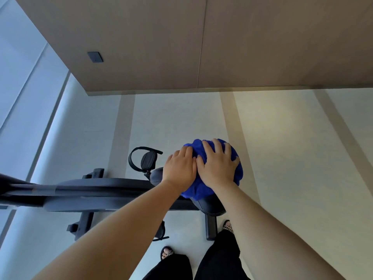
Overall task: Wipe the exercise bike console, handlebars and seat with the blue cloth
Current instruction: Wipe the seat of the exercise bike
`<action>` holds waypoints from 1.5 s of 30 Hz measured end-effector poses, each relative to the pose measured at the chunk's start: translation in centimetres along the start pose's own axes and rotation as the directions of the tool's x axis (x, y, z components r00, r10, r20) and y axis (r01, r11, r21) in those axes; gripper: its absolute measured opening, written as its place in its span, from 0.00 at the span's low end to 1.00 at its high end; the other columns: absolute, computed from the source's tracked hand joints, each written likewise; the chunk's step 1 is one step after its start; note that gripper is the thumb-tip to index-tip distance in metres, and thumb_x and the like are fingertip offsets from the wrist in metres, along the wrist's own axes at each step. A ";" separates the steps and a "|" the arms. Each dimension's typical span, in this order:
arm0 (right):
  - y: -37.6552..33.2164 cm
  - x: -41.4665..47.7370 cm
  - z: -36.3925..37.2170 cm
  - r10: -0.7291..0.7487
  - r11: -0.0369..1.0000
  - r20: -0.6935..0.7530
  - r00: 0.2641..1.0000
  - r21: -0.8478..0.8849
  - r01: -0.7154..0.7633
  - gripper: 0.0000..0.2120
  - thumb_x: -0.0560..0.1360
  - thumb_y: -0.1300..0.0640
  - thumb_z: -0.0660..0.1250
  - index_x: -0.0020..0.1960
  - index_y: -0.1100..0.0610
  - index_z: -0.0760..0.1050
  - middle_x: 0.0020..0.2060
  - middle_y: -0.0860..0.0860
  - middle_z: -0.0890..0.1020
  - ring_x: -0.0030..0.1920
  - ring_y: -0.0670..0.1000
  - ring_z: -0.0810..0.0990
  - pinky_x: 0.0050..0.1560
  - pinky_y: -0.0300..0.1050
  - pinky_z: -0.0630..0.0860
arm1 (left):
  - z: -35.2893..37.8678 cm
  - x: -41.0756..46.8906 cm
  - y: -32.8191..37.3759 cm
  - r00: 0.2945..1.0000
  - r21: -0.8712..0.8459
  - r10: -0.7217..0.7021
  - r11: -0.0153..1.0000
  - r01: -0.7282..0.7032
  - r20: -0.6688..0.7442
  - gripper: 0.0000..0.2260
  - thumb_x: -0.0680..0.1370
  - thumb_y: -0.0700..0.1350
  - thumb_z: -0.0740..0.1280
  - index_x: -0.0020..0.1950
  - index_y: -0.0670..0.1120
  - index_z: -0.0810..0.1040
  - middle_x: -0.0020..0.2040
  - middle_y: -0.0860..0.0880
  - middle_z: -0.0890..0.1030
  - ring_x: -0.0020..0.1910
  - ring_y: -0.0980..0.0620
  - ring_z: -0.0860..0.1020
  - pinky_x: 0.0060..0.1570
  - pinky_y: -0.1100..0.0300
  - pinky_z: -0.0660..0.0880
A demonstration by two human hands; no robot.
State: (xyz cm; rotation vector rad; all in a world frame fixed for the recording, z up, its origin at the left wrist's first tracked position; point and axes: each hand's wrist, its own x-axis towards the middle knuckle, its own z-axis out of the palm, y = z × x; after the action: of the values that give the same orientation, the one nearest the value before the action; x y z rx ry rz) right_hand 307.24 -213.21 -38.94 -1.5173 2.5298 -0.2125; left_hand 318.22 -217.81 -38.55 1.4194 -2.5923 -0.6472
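A bunched blue cloth (198,190) lies on the black seat (210,206) of the exercise bike (96,188). Both palms press down on it side by side. My left hand (179,170) covers the cloth's left part and overlaps the seat's front. My right hand (219,163) lies flat on the cloth's top with fingers spread. Most of the seat is hidden under cloth and hands. The bike frame runs off to the left; console and handlebars are out of view apart from a dark blur at the left edge.
A pedal with a strap (148,160) sticks out beyond the frame, another pedal (161,231) on the near side. The seat post (211,227) stands by my feet (167,252). A wood-panelled wall (181,47) rises behind, pale floor (282,148) all round.
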 end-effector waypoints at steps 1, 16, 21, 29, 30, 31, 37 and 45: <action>0.0 0.4 0.0 0.002 1.000 0.012 1.000 0.005 -0.002 0.22 0.76 0.42 0.53 0.69 0.45 0.62 0.70 0.48 0.64 0.69 0.58 0.59 0.60 0.69 0.63 | 0.0 0.3 -0.1 1.000 0.028 0.012 1.000 -0.012 0.001 0.12 0.80 0.48 0.51 0.56 0.44 0.69 0.55 0.47 0.76 0.51 0.46 0.73 0.51 0.54 0.68; 2.4 6.7 -0.7 -0.306 0.940 0.218 0.927 0.226 0.257 0.16 0.78 0.43 0.53 0.54 0.53 0.72 0.52 0.49 0.77 0.51 0.56 0.75 0.44 0.48 0.71 | -0.1 2.9 1.2 0.987 0.018 -0.138 0.990 0.137 0.082 0.15 0.81 0.46 0.50 0.63 0.44 0.70 0.63 0.48 0.74 0.63 0.48 0.70 0.60 0.55 0.67; 2.0 5.5 -1.2 -0.282 0.948 0.146 0.948 0.192 0.253 0.16 0.78 0.44 0.53 0.54 0.54 0.71 0.51 0.52 0.77 0.50 0.56 0.74 0.45 0.52 0.73 | -0.2 2.0 1.4 0.979 -0.041 -0.181 0.982 0.185 0.091 0.15 0.82 0.48 0.49 0.61 0.43 0.70 0.59 0.45 0.76 0.57 0.47 0.73 0.57 0.51 0.69; 1.5 1.4 -1.9 -0.020 0.998 0.211 0.977 0.065 0.006 0.27 0.77 0.40 0.50 0.74 0.44 0.52 0.71 0.54 0.61 0.65 0.61 0.63 0.60 0.65 0.68 | 0.2 -0.8 1.1 0.993 0.136 -0.091 0.987 0.080 0.072 0.21 0.81 0.54 0.48 0.68 0.42 0.61 0.62 0.45 0.70 0.58 0.46 0.70 0.57 0.52 0.70; 1.4 0.9 -2.0 0.009 0.998 0.209 0.978 0.051 -0.020 0.27 0.77 0.39 0.50 0.74 0.44 0.50 0.72 0.54 0.59 0.66 0.61 0.62 0.61 0.65 0.68 | 0.1 -1.0 1.0 0.995 0.168 -0.060 0.985 0.047 0.074 0.22 0.81 0.55 0.48 0.68 0.43 0.60 0.63 0.45 0.69 0.59 0.46 0.70 0.57 0.52 0.69; 1.2 0.3 -2.1 0.043 0.998 0.202 0.978 0.035 -0.052 0.28 0.77 0.39 0.49 0.75 0.44 0.48 0.72 0.54 0.57 0.67 0.62 0.61 0.61 0.65 0.67 | 0.0 -1.3 0.8 0.996 0.206 -0.019 0.978 0.001 0.085 0.22 0.81 0.55 0.48 0.69 0.43 0.59 0.64 0.45 0.68 0.59 0.46 0.69 0.57 0.51 0.68; -1.3 -4.8 -1.6 0.251 0.964 0.102 0.963 -0.115 -0.239 0.28 0.80 0.43 0.48 0.75 0.44 0.40 0.74 0.54 0.53 0.69 0.60 0.59 0.61 0.65 0.64 | -1.6 -3.7 -1.3 0.960 0.369 0.224 0.889 -0.273 0.171 0.22 0.79 0.48 0.54 0.71 0.42 0.55 0.67 0.42 0.64 0.58 0.44 0.67 0.56 0.51 0.66; -6.1 -10.0 -0.6 0.328 0.939 0.020 0.945 -0.116 -0.323 0.28 0.78 0.45 0.52 0.75 0.45 0.46 0.73 0.52 0.58 0.69 0.57 0.58 0.62 0.61 0.61 | -3.9 -6.1 -4.7 0.892 0.325 0.407 0.831 -0.452 0.198 0.17 0.74 0.44 0.57 0.63 0.45 0.63 0.58 0.47 0.67 0.51 0.47 0.66 0.48 0.55 0.62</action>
State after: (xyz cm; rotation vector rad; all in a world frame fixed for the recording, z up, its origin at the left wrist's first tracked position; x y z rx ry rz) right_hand 316.95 -207.17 -36.21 -1.0957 2.7500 0.0062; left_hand 326.46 -216.19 -36.38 0.8116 -3.0995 -0.1967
